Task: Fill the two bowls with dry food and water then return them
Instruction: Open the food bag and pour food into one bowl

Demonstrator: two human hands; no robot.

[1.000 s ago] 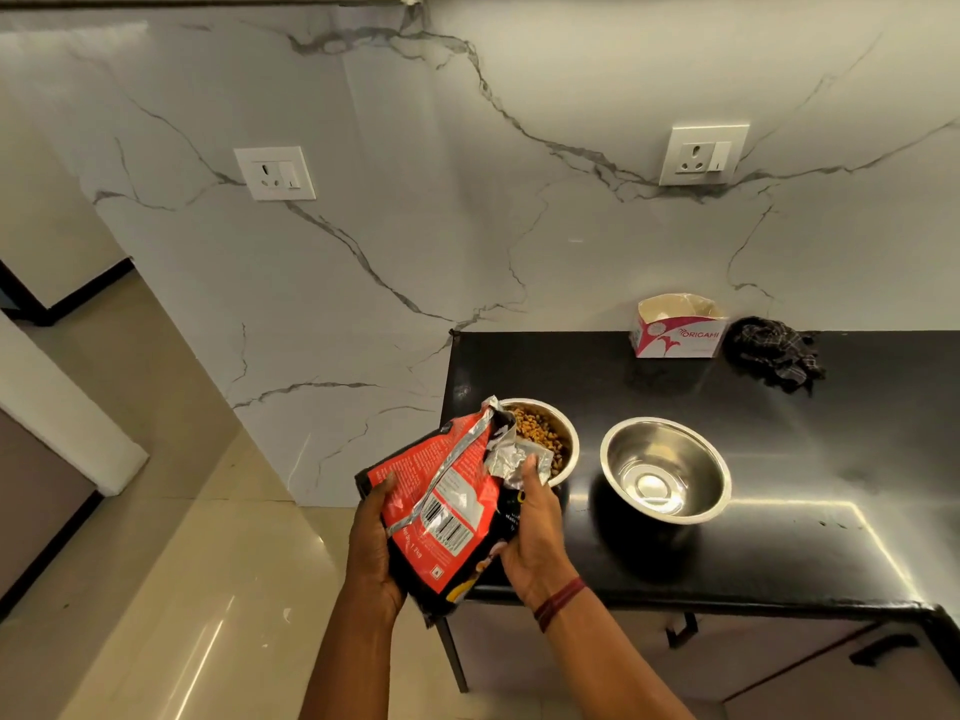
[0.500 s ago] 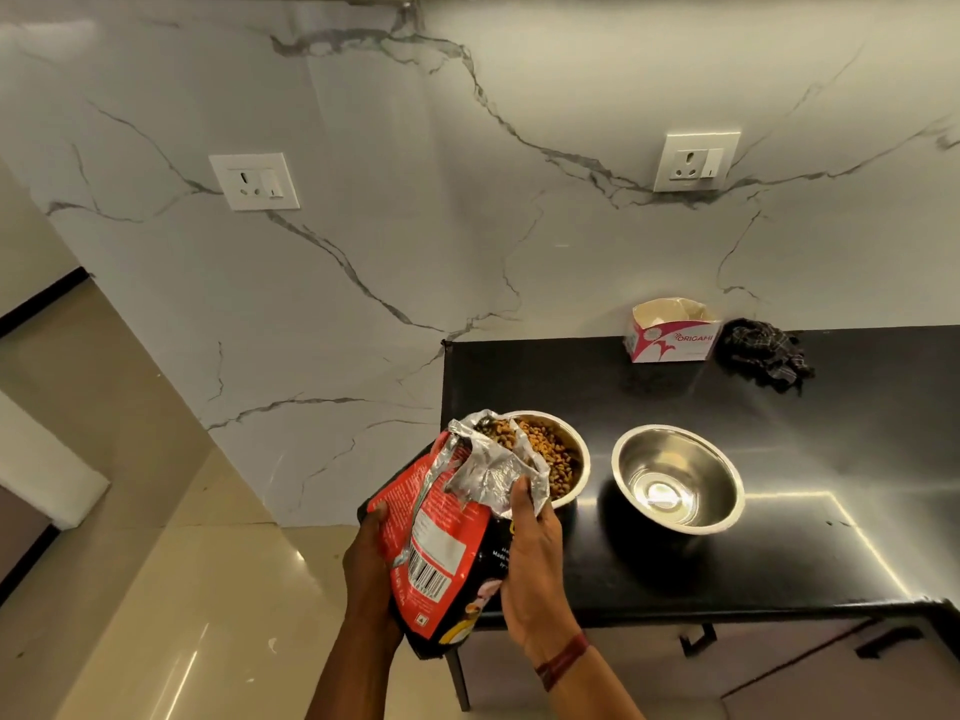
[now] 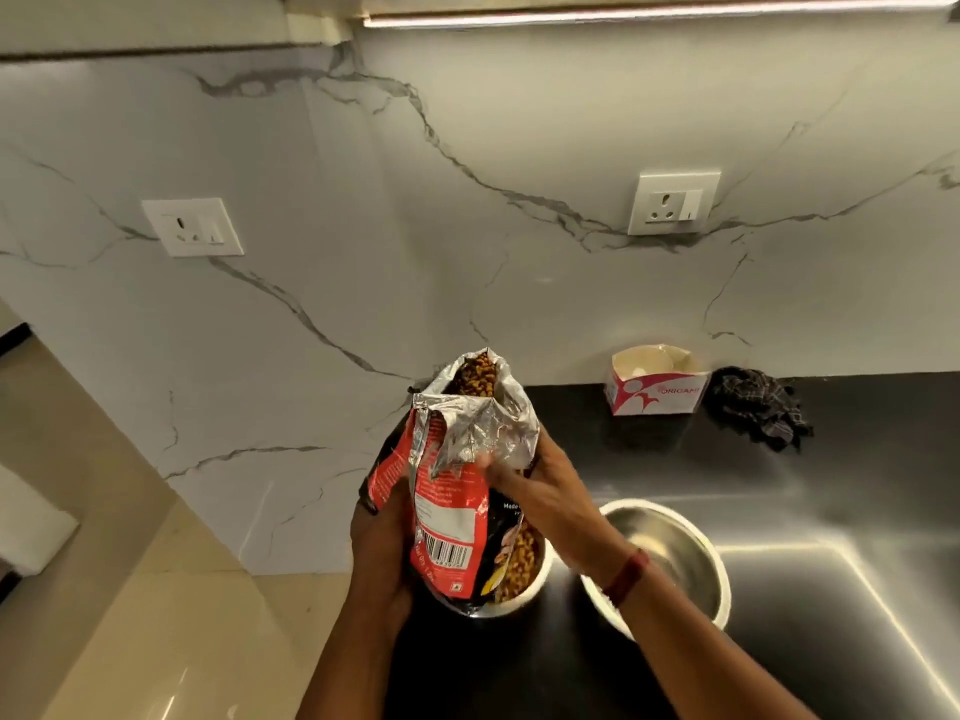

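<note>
The wall [image 3: 519, 174] is white marble with grey veins. Two white power sockets are fixed on it, one at the left [image 3: 193, 227] and one at the right [image 3: 673, 202]. A light strip [image 3: 649, 15] glows along the top edge. The bench [image 3: 831, 511] is black and glossy and reflects the light. The floor [image 3: 130, 589] at the left has shiny beige tiles.
</note>
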